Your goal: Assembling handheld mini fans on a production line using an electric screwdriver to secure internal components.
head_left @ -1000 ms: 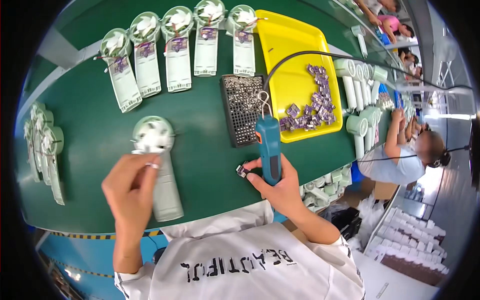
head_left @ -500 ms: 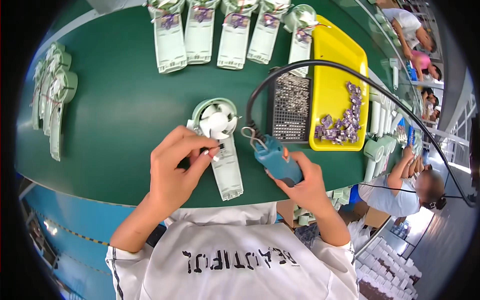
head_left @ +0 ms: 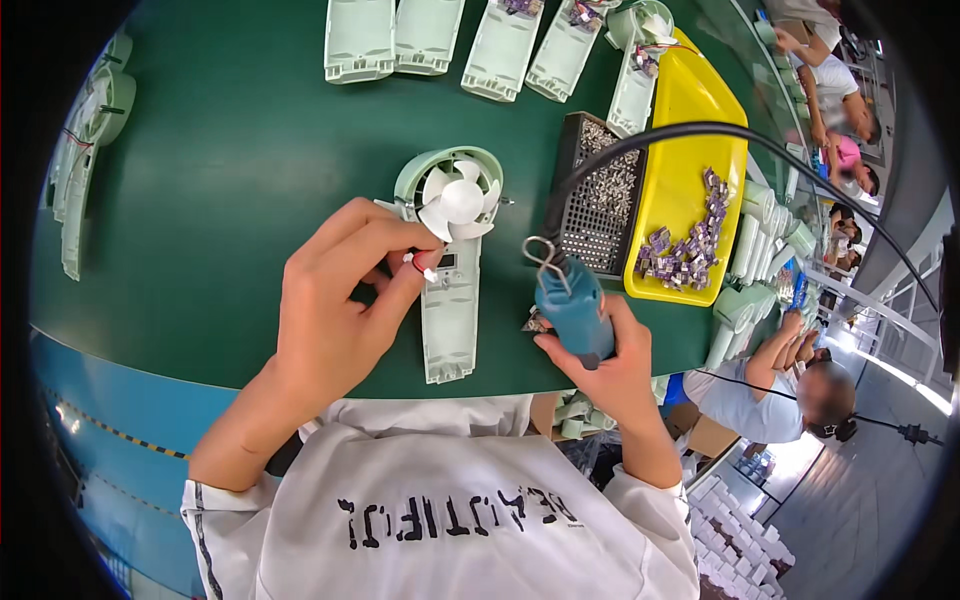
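A pale green handheld fan housing (head_left: 450, 330) lies on the table in front of me, its white fan blades (head_left: 461, 202) inside the round end. My left hand (head_left: 345, 285) is closed beside the blades, pinching thin wires with a small white connector (head_left: 430, 274) over the housing. My right hand (head_left: 615, 365) grips a teal electric screwdriver (head_left: 575, 310), which has a metal hanging loop and a black cable. By my right fingertips shows a small purplish-metallic piece (head_left: 535, 321); whether my fingers hold it I cannot tell. The screwdriver's tip is not visible.
To the right stand a black perforated screw tray (head_left: 600, 235) and a yellow tray (head_left: 690, 110) with small purple circuit boards (head_left: 685, 245). More fan housings (head_left: 427, 35) line the far side and left edge. The screwdriver cable (head_left: 700, 130) arches across the trays. Co-workers sit at the right.
The whole view has shifted. My right hand has turned the screwdriver more upright, and the small piece by its fingers has come into sight. My left hand keeps its pinch on the wires.
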A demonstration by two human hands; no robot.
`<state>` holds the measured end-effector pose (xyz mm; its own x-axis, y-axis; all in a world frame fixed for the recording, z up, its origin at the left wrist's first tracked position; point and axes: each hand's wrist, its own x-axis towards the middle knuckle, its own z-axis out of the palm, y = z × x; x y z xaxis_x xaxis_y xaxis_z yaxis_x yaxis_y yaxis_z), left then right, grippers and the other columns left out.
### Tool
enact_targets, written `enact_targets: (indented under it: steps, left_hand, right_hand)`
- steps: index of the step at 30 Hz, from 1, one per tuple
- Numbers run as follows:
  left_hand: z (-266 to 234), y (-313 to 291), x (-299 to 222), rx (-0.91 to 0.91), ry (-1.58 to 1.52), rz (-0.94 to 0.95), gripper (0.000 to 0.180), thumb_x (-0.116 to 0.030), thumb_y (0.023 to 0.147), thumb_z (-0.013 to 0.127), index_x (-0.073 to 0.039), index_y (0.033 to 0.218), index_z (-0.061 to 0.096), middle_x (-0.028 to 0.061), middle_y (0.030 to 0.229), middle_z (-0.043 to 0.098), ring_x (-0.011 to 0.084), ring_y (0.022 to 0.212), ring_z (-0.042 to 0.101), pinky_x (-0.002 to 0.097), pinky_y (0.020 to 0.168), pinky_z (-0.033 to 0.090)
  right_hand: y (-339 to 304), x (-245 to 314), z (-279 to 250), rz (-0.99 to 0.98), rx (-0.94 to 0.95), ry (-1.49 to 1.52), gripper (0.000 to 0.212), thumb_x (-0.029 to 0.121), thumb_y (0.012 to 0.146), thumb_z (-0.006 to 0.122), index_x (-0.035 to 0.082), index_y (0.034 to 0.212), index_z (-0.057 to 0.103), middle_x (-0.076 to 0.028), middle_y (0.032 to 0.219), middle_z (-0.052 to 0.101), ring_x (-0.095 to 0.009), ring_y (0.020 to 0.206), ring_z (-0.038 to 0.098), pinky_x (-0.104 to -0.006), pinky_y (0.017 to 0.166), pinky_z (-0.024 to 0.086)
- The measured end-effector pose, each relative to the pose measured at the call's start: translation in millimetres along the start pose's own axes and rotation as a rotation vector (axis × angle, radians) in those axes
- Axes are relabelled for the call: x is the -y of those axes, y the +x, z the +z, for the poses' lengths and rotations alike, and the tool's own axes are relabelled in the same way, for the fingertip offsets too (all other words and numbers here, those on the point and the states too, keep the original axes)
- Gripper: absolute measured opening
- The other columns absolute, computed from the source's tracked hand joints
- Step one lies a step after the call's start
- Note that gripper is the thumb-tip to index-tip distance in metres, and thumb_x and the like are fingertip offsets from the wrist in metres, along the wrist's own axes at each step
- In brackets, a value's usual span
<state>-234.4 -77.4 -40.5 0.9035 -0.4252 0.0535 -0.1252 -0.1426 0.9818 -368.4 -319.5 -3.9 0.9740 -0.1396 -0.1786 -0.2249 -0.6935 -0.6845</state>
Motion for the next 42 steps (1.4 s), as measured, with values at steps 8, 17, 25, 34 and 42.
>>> enact_targets:
  steps: [8, 17, 25, 34, 42]
  left_hand:
    - [2.0, -1.7, 0.1, -0.018, 0.01, 0.013, 0.015, 0.008, 0.083, 0.067, -0.001, 0.095, 0.069, 0.0066, 0.088, 0.062, 0.0144, 0.068, 0.061, 0.025, 0.055, 0.05]
    - [1.3, -1.2, -2.1, -0.023, -0.061, 0.01, 0.015, 0.008, 0.084, 0.064, 0.0, 0.095, 0.068, 0.0089, 0.09, 0.062, 0.0203, 0.07, 0.064, 0.0293, 0.057, 0.052]
    - [-5.2, -4.5, 1.2, -0.016, 0.118, 0.134, 0.014, 0.006, 0.083, 0.064, 0.0, 0.095, 0.068, 0.011, 0.093, 0.061, 0.0263, 0.073, 0.064, 0.0345, 0.063, 0.053]
    - [-6.3, -5.2, 4.1, -0.021, 0.103, 0.124, 0.013, 0.004, 0.082, 0.066, 0.0, 0.095, 0.068, 0.0114, 0.094, 0.061, 0.0278, 0.073, 0.063, 0.0357, 0.063, 0.052]
    - [-8.1, -6.2, 8.5, 0.002, 0.162, 0.183, 0.017, 0.004, 0.078, 0.07, -0.001, 0.093, 0.068, 0.0167, 0.098, 0.061, 0.0304, 0.076, 0.064, 0.0371, 0.063, 0.053]
  right_hand:
    - [0.8, 10.0, 4.0, -0.033, -0.036, -0.147, 0.043, 0.011, 0.073, 0.086, 0.002, 0.104, 0.059, -0.012, 0.089, 0.072, -0.02, 0.08, 0.071, -0.0292, 0.073, 0.055]
    - [16.0, 22.0, 12.5, -0.057, -0.097, 0.153, 0.034, 0.002, 0.078, 0.08, -0.001, 0.102, 0.057, -0.009, 0.093, 0.072, -0.015, 0.08, 0.069, -0.0266, 0.069, 0.053]
    - [66.8, 64.8, 32.0, -0.217, -0.021, -0.013, 0.045, 0.014, 0.072, 0.087, 0.003, 0.105, 0.058, -0.007, 0.084, 0.066, -0.013, 0.073, 0.065, -0.0272, 0.067, 0.051]
    - [72.7, 61.6, 32.8, -0.223, 0.033, -0.027, 0.043, 0.01, 0.073, 0.085, 0.003, 0.106, 0.058, -0.008, 0.086, 0.068, -0.016, 0.075, 0.068, -0.0276, 0.069, 0.052]
    - [74.8, 69.9, 29.6, -0.203, 0.082, -0.131, 0.045, 0.007, 0.071, 0.084, 0.005, 0.108, 0.059, -0.014, 0.09, 0.07, -0.026, 0.08, 0.073, -0.0302, 0.069, 0.055]
